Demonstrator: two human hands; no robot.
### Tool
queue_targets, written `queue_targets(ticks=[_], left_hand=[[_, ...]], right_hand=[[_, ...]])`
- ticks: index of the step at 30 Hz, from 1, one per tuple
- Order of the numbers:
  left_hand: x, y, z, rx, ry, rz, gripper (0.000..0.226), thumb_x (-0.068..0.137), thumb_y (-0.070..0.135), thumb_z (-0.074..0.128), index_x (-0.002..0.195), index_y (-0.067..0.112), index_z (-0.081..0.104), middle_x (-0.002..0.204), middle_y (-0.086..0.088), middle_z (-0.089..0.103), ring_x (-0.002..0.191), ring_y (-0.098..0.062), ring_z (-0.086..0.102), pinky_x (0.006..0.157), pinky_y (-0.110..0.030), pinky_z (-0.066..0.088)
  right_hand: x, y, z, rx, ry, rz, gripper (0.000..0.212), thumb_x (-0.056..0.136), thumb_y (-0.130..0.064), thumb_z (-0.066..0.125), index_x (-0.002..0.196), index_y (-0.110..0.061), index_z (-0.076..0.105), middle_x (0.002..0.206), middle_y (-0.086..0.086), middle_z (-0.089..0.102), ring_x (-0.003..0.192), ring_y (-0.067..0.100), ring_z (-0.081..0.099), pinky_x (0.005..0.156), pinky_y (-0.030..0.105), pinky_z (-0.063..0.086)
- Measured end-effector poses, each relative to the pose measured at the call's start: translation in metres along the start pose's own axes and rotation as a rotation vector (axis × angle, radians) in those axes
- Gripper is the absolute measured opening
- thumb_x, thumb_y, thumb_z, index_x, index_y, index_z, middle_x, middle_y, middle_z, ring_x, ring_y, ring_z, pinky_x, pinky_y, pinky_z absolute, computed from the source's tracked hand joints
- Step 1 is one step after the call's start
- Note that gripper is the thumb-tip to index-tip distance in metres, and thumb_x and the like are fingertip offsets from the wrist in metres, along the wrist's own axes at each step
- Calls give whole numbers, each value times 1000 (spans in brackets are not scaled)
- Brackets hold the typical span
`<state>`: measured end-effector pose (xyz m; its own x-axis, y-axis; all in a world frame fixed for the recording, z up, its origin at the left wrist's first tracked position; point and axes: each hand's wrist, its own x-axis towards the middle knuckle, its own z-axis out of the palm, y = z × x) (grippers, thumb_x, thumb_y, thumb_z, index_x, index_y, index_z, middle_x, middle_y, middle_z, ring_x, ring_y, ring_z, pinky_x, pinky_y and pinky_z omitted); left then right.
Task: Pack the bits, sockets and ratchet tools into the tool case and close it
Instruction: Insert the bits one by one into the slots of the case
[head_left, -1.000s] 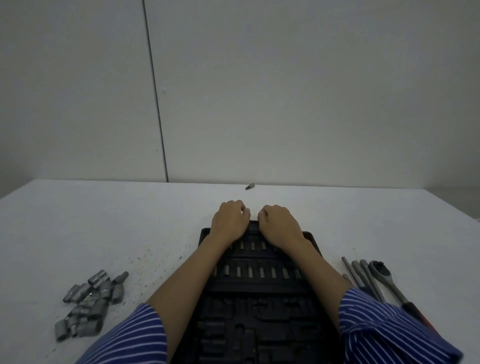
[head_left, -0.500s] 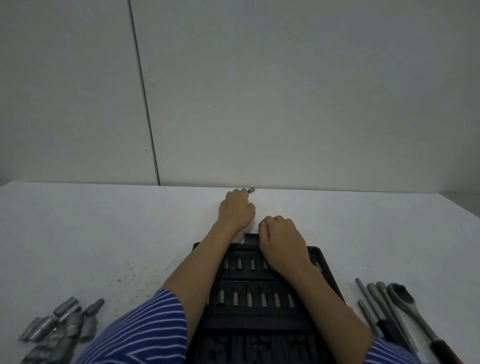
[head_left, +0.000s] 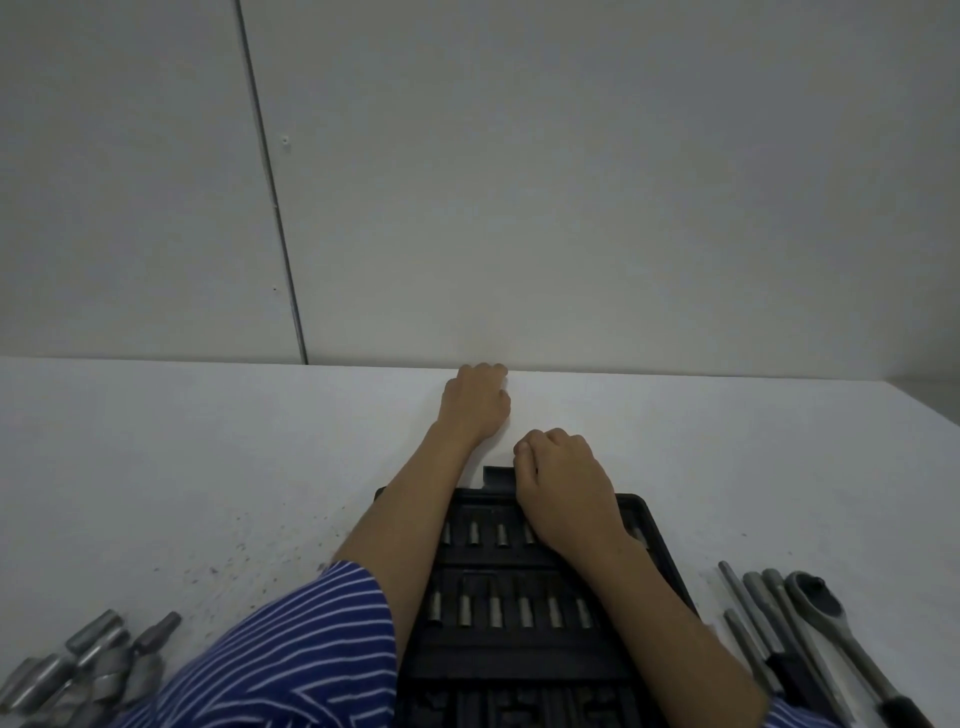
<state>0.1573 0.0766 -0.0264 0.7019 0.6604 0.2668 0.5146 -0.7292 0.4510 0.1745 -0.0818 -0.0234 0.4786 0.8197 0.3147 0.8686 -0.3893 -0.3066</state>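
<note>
The black tool case (head_left: 655, 540) lies open in front of me, with rows of silver bits (head_left: 501, 535) seated in its slots. My left hand (head_left: 475, 408) is stretched past the case to the table's far edge. Its fingers curl over the spot where a loose bit lay, and the bit itself is hidden under them. My right hand (head_left: 561, 488) rests on the case's far rim, fingers curled over the edge beside a small black tab (head_left: 496, 474). A ratchet (head_left: 815, 603) and extension bars (head_left: 753, 613) lie right of the case.
A pile of several loose silver sockets (head_left: 98, 654) sits on the white table (head_left: 182, 441) at the near left. Dark specks dot the table left of the case. A plain wall rises directly behind the table's far edge.
My left hand left the case's far rim and reached forward to the far edge, covering the loose bit. My right hand stayed on the rim. The view has shifted forward.
</note>
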Motion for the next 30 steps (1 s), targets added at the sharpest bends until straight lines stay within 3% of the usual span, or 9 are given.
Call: queue_targets(ticks=[4,8,12,20,25,30], left_hand=[[0,-1,2,-110,88,-9,26,90,3,41,102,4,64,106,-8,63,102,-24,54,78,-32,43],[-3,-1,-1,-151,118,-6,23,87,2,46,92,4,69,102,-6,67,99,-21,56,77,-31,45],[-7,0,-4,-193,133,16,24,82,-4,49,88,5,70,96,-8,67,95,-22,57,77,-34,48],[-21,3,-7,-173,113,-15,33,81,-7,41,93,9,66,97,-6,64,85,-15,56,68,-26,37],[-31,2,-13,-237,117,13,30,82,-7,42,88,5,69,95,-8,69,94,-21,60,78,-33,48],[-44,2,-22,-292,133,35,25,87,-4,46,94,0,69,100,-9,69,90,-13,59,71,-11,38]], right_hand=[[0,0,0,3,-2,11,29,98,-21,30,99,-11,56,99,5,57,91,20,46,76,32,41],[0,0,1,-2,1,16,29,98,-22,30,99,-11,56,99,5,57,91,20,46,75,32,40],[0,0,0,-3,0,23,29,98,-22,30,101,-11,57,102,5,57,94,22,46,78,34,42],[-1,-1,-1,6,-13,37,30,99,-22,30,106,-11,58,105,6,58,97,22,47,78,33,41],[1,-1,-3,38,-21,59,31,98,-23,32,104,-9,60,103,7,59,95,23,47,77,34,41],[4,0,-9,138,-24,101,31,95,-23,39,98,-6,64,97,9,65,91,25,53,72,35,45]])
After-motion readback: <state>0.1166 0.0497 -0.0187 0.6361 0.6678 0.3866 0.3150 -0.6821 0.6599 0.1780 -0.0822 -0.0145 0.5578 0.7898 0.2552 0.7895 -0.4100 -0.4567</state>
